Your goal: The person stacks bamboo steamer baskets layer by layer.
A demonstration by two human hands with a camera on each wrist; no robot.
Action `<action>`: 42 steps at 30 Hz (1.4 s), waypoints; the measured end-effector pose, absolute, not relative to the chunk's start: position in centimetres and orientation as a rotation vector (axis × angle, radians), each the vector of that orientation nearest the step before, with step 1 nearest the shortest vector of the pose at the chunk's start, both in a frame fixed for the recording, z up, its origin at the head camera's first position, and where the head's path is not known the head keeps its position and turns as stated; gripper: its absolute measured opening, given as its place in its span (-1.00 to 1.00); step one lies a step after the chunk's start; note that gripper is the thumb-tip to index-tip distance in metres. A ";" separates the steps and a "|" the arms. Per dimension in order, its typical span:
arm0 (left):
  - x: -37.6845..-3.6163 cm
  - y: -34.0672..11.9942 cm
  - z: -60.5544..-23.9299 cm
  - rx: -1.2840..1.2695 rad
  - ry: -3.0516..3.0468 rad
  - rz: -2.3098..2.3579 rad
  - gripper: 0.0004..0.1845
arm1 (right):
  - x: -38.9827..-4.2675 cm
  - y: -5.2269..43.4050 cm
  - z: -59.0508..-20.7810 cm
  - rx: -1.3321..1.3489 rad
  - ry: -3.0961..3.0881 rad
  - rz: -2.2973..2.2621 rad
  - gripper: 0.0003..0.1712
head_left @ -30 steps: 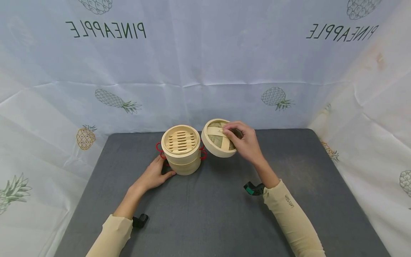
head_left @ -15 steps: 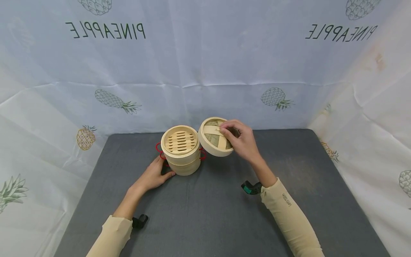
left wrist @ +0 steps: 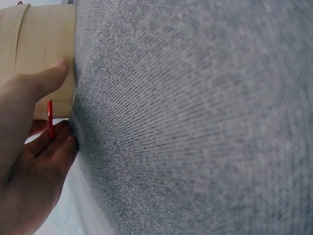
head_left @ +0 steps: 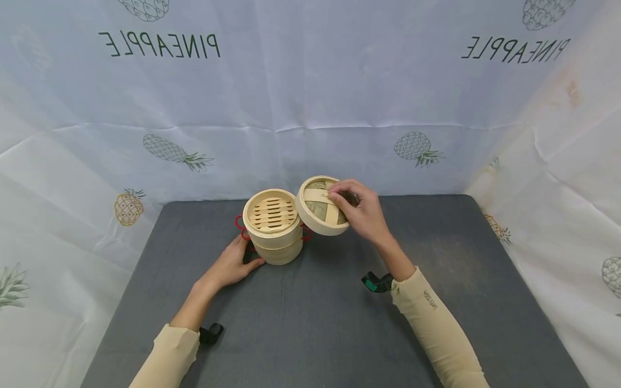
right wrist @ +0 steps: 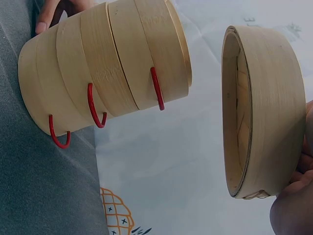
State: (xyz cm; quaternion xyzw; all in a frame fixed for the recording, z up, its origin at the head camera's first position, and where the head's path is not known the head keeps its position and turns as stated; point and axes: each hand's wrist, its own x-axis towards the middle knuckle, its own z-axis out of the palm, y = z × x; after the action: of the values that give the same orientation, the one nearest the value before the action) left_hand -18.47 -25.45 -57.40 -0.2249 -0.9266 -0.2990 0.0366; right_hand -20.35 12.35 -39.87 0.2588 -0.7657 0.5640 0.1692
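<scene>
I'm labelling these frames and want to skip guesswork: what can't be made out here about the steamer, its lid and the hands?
- Lower tiers of the steamer: insides hidden in every view by the top tier.
- Right hand on the lid: right wrist view cuts it off at the edge.
- Left hand: fingertips hidden behind the steamer in the head view.
- Lid's handle: covered by the fingers.
</scene>
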 end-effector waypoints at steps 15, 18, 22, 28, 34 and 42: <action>-18.9 -25.6 -58.0 -0.696 -2.845 -0.929 0.01 | -20.7 11.4 -39.5 0.786 -2.148 1.593 -0.90; -18.7 -25.6 -57.8 -0.698 -2.832 -0.950 -0.01 | -20.7 11.2 -39.3 0.793 -2.147 1.583 -0.90; -17.8 -25.0 -56.1 -0.719 -2.789 -1.002 -0.05 | -20.7 10.9 -39.1 0.809 -2.142 1.577 -0.90; -17.2 -24.6 -54.8 -0.777 -2.725 -1.022 -0.06 | -20.6 10.5 -39.1 0.843 -2.139 1.569 -0.89; -17.7 -24.9 -55.6 -0.779 -2.726 -1.001 -0.03 | -20.6 10.2 -39.2 0.854 -2.128 1.561 -0.89; -17.7 -24.9 -55.8 -0.751 -2.738 -0.994 -0.03 | -20.7 9.7 -39.4 0.876 -2.128 1.577 -0.89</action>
State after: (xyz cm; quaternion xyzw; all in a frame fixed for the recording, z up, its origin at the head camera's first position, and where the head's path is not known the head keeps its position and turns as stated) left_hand -17.66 -24.86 -55.80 -0.2490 -0.9082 -0.3298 0.0668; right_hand -20.74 9.72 -39.42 0.3090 -0.7510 0.5566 0.1750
